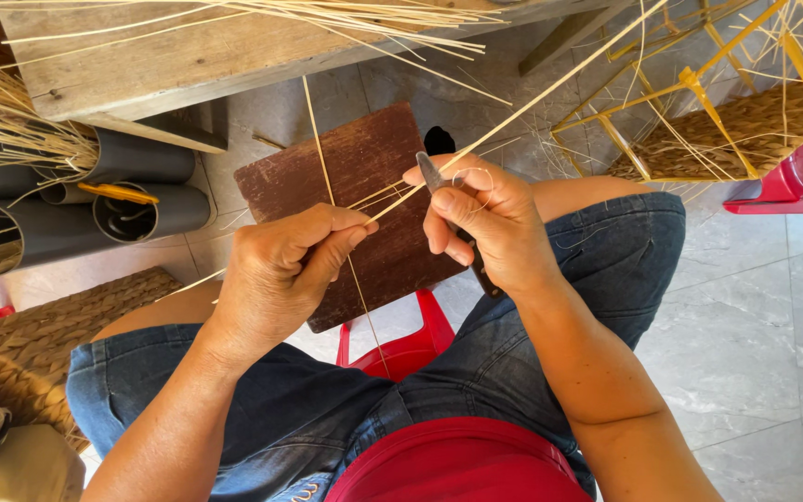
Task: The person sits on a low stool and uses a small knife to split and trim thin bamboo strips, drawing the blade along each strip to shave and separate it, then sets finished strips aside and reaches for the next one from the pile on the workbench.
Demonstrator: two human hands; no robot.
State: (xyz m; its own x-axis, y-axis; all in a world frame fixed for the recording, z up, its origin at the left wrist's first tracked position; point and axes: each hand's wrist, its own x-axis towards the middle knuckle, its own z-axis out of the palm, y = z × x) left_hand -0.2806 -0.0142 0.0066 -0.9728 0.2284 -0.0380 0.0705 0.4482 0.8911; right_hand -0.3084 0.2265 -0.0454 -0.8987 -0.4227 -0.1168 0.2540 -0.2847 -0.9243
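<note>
The left hand [281,270] is closed in a pinch, thumb and forefinger pressed together on the near end of a thin pale cane strip [532,104]. The right hand [490,223] is curled tight around a small knife [431,172], whose grey blade pokes up past the thumb and meets the strip just where the two hands come closest. The dark handle seems to run down under the palm, though the fingers hide most of it. From the blade the strip stretches away up and to the right, taut and straight, toward the yellow frame [690,88].

To do this paring well, the strip wants to stay under even tension, the blade held at a shallow angle with the thumb backing the cane, so that the cut takes a fine shaving and does not bite through.

Under the hands lies a dark wooden board [364,163], propped over the knees above a red plastic stool [411,349]. A second, finer strand [320,149] crosses the board nearly upright. The person sits in blue denim shorts [606,251]. To the left are grey pipes [141,209] holding bundled cane, a woven mat [58,325] below them, and a rough wooden bench [169,56] above.
</note>
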